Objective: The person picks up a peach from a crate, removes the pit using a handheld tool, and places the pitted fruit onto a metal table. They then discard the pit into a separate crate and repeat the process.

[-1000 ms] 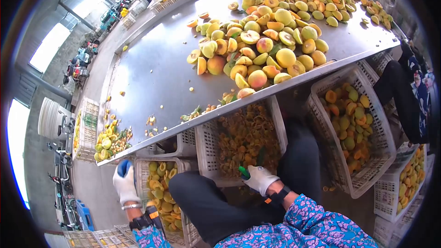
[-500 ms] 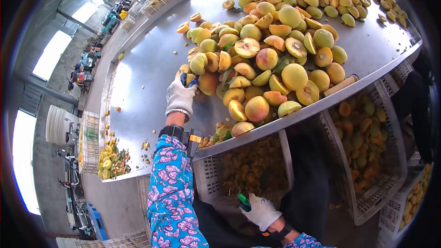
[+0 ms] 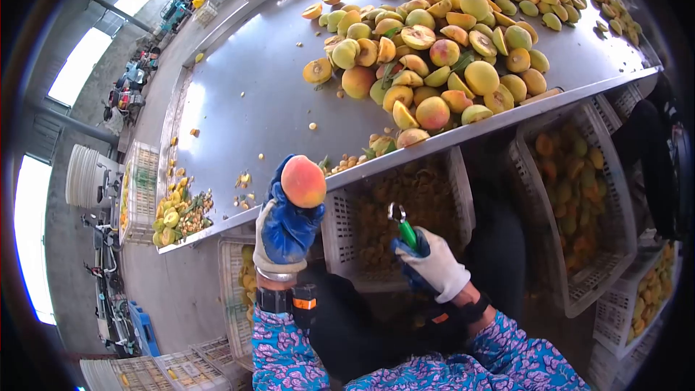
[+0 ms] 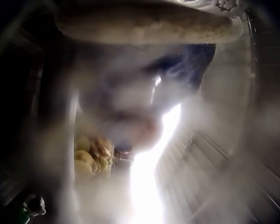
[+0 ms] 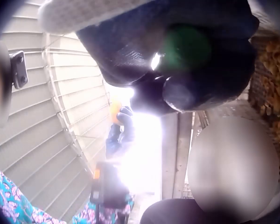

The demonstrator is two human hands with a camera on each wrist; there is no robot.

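In the head view, my gloved left hand (image 3: 284, 228) holds up a red and orange fruit (image 3: 303, 182) near the front edge of the metal table (image 3: 239, 119). My gloved right hand (image 3: 434, 264), lower and to the right, grips the green handle of a tool (image 3: 407, 230) whose metal loop tip points up. The tool and the fruit are apart. A heap of whole and halved fruit (image 3: 436, 76) lies on the table beyond both hands. The left wrist view is blurred; the tool's metal loop (image 4: 35, 205) shows at its lower left. Fingers are curled round the green handle (image 5: 186, 48) in the right wrist view.
Under the table edge stands a crate (image 3: 340, 246) of orange scraps. Another crate (image 3: 612, 261) with fruit is at the right, and one (image 3: 235, 304) is beside the left forearm. Small bits and cut fruit (image 3: 174, 221) lie at the table's left corner.
My left hand has gone from the crate side to the heap, then back toward me with a fruit. My right hand has risen slightly, with the tool's metal loop now visible.
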